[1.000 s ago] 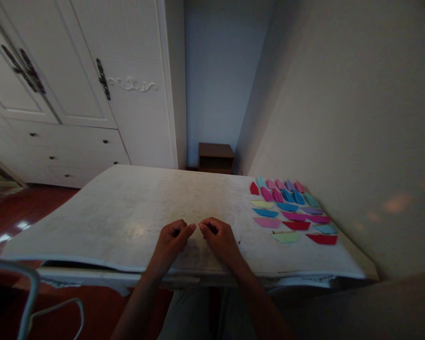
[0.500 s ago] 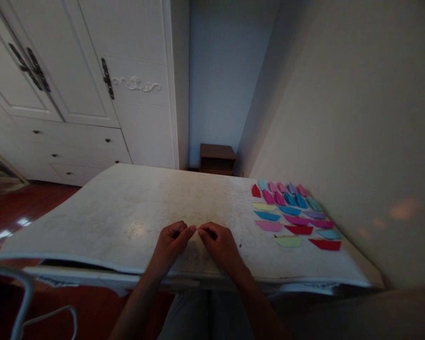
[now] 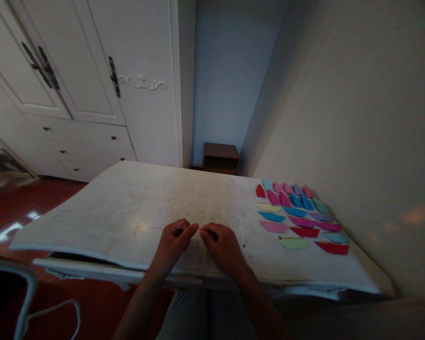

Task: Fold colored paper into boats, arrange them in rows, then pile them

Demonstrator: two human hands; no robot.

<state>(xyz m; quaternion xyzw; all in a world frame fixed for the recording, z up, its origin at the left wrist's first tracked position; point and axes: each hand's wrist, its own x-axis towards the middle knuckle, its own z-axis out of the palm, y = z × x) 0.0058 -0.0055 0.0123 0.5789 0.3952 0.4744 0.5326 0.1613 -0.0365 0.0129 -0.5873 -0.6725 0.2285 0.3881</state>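
My left hand point(image 3: 179, 237) and my right hand point(image 3: 218, 241) are held close together over the front of the white table point(image 3: 127, 212), thumbs and fingertips pinched almost tip to tip. Anything between the fingers is too small or hidden to make out. On the table's right side, apart from my right hand, lie several folded paper pieces in rows. Among the nearest are a light green paper piece point(image 3: 293, 243), a pink paper piece point(image 3: 273, 227) and a red paper piece point(image 3: 332, 248).
A white wardrobe point(image 3: 148, 123) stands beyond the table at left. A small brown cabinet point(image 3: 221, 151) sits past the far edge. The wall point(image 3: 340, 123) runs along the right side. A white metal frame point(image 3: 31, 288) shows at lower left. A tiny dark speck point(image 3: 244, 244) lies near my right hand.
The view has swung slightly left, so the furniture and paper pieces sit a little further right. Both hands keep nearly the same pinched pose.
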